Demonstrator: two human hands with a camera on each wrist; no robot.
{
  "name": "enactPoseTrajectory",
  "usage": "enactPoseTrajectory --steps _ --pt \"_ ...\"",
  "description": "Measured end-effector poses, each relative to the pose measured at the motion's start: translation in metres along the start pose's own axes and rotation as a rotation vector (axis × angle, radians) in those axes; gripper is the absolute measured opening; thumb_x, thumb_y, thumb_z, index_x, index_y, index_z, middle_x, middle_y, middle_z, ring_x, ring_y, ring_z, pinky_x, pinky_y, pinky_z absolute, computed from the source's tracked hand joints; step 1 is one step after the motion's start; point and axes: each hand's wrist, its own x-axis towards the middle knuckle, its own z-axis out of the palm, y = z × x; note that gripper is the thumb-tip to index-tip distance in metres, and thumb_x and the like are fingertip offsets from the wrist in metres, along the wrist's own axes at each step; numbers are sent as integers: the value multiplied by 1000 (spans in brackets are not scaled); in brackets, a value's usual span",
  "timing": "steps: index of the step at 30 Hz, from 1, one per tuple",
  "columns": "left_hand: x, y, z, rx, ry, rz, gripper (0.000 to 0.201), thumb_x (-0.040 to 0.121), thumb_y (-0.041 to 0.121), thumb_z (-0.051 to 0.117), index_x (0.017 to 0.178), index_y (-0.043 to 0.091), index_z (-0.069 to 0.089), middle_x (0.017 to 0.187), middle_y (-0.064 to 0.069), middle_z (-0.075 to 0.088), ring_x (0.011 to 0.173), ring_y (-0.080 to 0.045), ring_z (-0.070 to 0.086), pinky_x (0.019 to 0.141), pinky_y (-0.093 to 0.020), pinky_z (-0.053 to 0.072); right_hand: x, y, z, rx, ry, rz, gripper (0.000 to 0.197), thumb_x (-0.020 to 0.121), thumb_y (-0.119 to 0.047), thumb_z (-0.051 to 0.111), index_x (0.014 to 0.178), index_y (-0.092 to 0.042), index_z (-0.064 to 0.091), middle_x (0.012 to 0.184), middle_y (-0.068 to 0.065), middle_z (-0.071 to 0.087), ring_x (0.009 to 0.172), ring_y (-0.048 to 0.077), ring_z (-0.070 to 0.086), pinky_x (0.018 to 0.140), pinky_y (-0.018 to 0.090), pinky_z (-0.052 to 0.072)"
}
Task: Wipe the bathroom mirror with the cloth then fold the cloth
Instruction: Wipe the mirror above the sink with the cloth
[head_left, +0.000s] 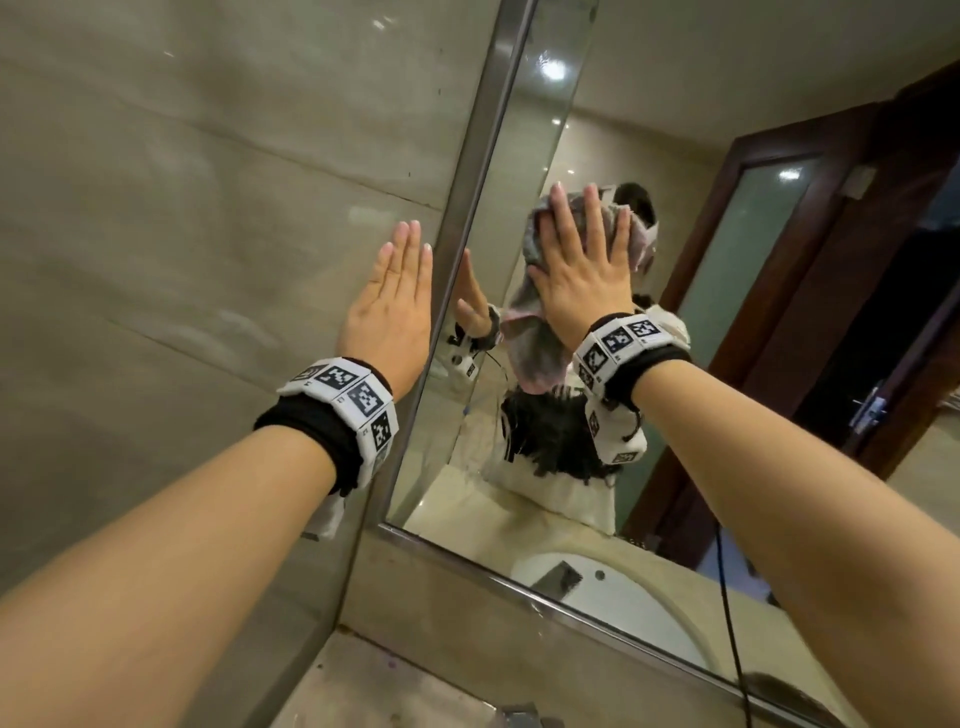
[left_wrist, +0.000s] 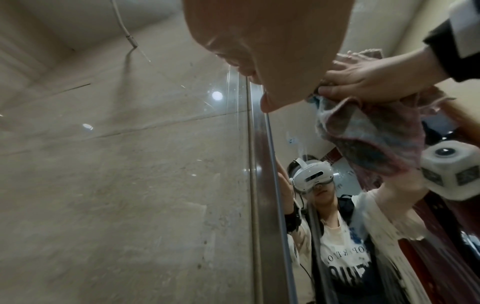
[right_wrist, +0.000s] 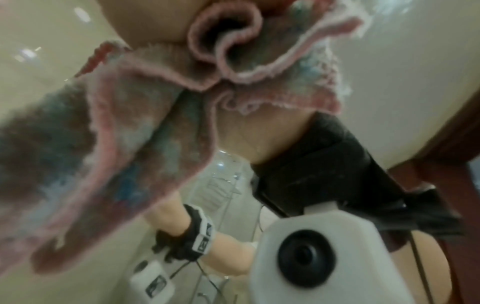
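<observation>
Fuzzy pink-edged terry cloth (head_left: 535, 358), glossy glass mirror (head_left: 597, 130) w/ brushed-metal frame (head_left: 470, 182), polished stone wall (head_left: 182, 208)

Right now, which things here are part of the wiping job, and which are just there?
In the job:
cloth, pressed flat on the glass by the right hand
mirror
left hand, flat on the wall tile beside the frame

Just there:
sink below
door, seen in the reflection
cable

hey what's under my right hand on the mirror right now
The cloth, bunched, lies between the right hand and the mirror; its fingers lie flat, pressing it to the glass, and a loose end hangs below the palm. The glass behind the cloth is covered.
</observation>
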Motion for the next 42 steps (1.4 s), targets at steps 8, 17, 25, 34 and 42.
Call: enactPoseTrajectory --steps 8,17,25,34,42 --pt "-2 1 -3 -52 17 -36 59 91 7 11 145 -8 -7 155 -25 -3 145 -33 -2 115 -37 -7 -27 -63 43 6 -5 -251 61 99 -41 25 151 -15 8 159 4 -2 146 34 -4 113 54 -10" --pt "-6 1 -8 28 4 -23 68 82 13 6 146 -6 -4 155 -25 1 145 -34 2 117 -38 -1 -80 -120 98 146 -97 -399 74 81 -46 18 141 -8 40 151 12 34 139 38 29 112 56 1" --pt "-23 9 11 40 -33 -14 64 86 4 13 145 -6 -9 155 -23 -5 145 -32 -4 116 -37 -5 -137 -160 143 132 -229 -535 71 79 -44 25 142 -13 39 151 7 34 141 33 15 113 52 -14" --pt "-85 30 54 70 -218 16 65 81 1 -1 146 -5 -9 155 -21 -7 145 -30 -5 112 -36 -11 -189 -177 176 142 -243 -629 89 50 -37 80 132 -13 55 143 5 47 143 30 9 116 44 -11" --pt "-85 31 57 113 -264 21 64 82 1 2 144 -7 -15 154 -23 -12 144 -30 -10 111 -36 -13 -188 -170 183 227 -181 -806 84 59 -56 62 130 -11 53 155 6 13 145 20 -18 116 38 -10"
